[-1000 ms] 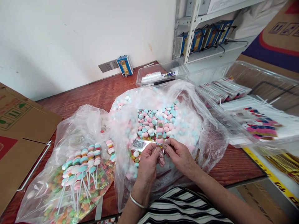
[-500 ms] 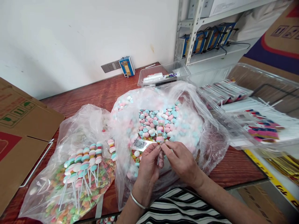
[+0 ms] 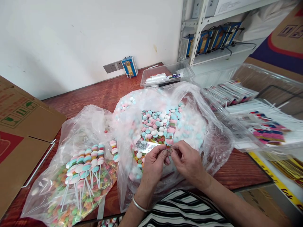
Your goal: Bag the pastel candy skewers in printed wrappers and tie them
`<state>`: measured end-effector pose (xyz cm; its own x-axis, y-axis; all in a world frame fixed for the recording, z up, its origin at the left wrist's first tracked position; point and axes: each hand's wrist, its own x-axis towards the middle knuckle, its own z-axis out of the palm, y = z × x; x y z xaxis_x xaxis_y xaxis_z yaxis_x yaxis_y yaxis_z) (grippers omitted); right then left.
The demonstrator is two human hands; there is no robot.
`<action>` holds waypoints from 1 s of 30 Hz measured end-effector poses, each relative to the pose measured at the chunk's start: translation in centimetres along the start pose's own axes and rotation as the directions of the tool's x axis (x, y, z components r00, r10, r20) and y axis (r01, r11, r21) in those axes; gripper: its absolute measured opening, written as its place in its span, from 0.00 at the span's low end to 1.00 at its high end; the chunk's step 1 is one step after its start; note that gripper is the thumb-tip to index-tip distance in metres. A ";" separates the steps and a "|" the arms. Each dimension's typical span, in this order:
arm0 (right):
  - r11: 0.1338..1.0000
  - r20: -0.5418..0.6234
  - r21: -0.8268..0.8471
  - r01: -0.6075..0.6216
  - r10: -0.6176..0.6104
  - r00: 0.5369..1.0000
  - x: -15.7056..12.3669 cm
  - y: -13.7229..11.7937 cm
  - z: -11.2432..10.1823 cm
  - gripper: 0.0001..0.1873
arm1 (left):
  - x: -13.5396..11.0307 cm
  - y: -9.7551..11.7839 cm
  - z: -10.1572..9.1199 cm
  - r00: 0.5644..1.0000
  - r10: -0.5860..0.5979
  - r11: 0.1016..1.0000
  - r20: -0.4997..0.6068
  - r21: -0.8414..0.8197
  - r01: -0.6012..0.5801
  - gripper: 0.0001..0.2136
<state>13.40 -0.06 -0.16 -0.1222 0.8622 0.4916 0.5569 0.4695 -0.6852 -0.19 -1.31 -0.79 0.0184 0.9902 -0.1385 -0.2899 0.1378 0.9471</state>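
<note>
My left hand point(image 3: 153, 165) and my right hand point(image 3: 188, 162) meet over the near edge of a big clear bag of pink, blue and white candies point(image 3: 161, 124). Both pinch the lower end of a candy stick in a clear wrapper point(image 3: 169, 135), which leans up and to the right above my fingertips. The wrapper's white label flap point(image 3: 144, 146) with a printed code lies to the left of my left thumb. A second clear bag point(image 3: 78, 176) at the left holds finished candy sticks point(image 3: 86, 164) on top of small coloured ring candies.
A cardboard box point(image 3: 21, 138) stands at the left on the red-brown table point(image 3: 94, 94). A clear tray point(image 3: 165, 75) sits at the back. A large clear bin point(image 3: 258, 119) of packaged sticks is at the right, with metal shelving point(image 3: 208, 34) behind it.
The wrapped candy stick has tipped from upright to leaning right, and both hands have shifted slightly right while still pinching its lower end.
</note>
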 end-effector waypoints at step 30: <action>0.953 0.162 0.274 -0.125 0.082 0.983 0.1 -2.1 -3.8 0.07 | -2.7 6.1 -0.7 0.916 0.194 0.901 0.351 0.306 -0.308 0.48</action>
<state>15.38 -1.73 3.37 -0.2077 0.9173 0.3398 0.3209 0.3920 -0.8622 -2.70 -3.15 5.16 0.2967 0.9417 0.1584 0.0264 -0.1739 0.9844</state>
